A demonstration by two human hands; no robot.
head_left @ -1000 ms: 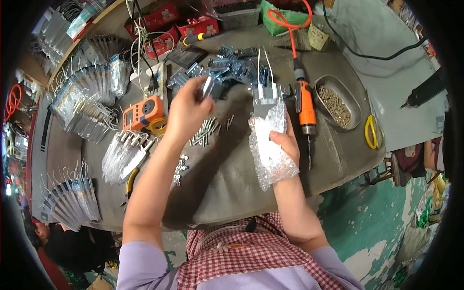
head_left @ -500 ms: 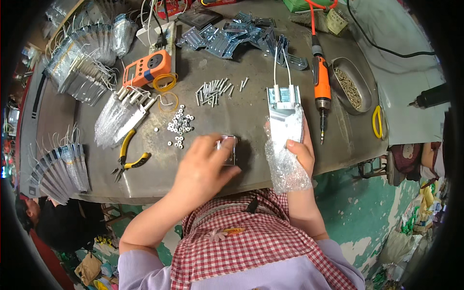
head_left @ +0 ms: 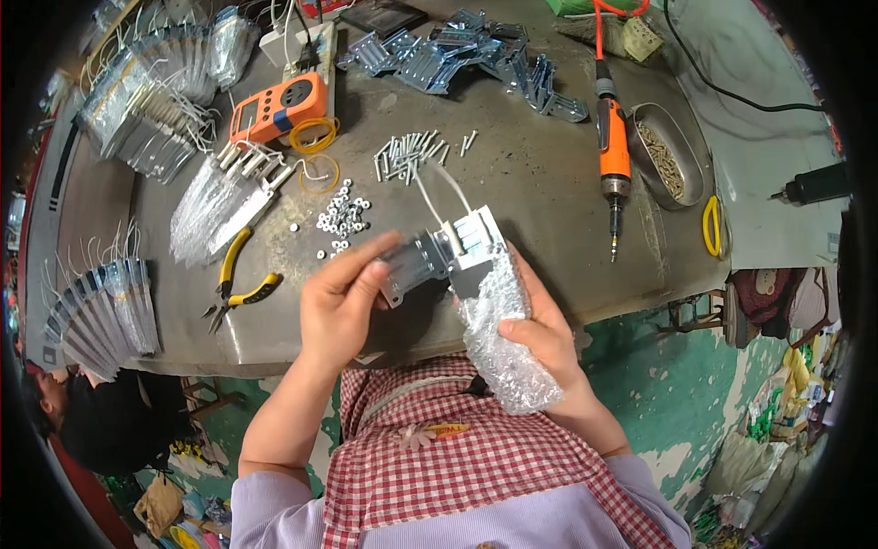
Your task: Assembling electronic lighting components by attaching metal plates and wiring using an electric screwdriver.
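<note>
My left hand [head_left: 340, 300] pinches a shiny metal bracket [head_left: 413, 271] between thumb and fingers, over the front of the workbench. Its far edge meets or overlaps the end of a flat metal part with a white ceramic-looking terminal block and two white wires [head_left: 474, 240]; whether they are joined I cannot tell. Bubble wrap [head_left: 498, 320] covers that part's lower length. My right hand [head_left: 540, 340] grips the wrapped part, thumb on top. Beyond both hands lie a heap of screws [head_left: 410, 154] and small white-and-metal nuts or spacers [head_left: 343, 216].
Pliers with yellow handles [head_left: 240, 279] and an orange meter [head_left: 279, 108] lie left. More brackets [head_left: 457, 55] are piled at the back. An orange power screwdriver [head_left: 613, 151], a metal dish of small fasteners [head_left: 668, 163] and yellow-handled scissors [head_left: 712, 226] are right. Wrapped parts [head_left: 110, 306] fan out at left.
My left hand has lifted the bracket off the bench and brought it to the wired part. My right hand has moved left and nearer, tilting the wrapped part so its wires lean left.
</note>
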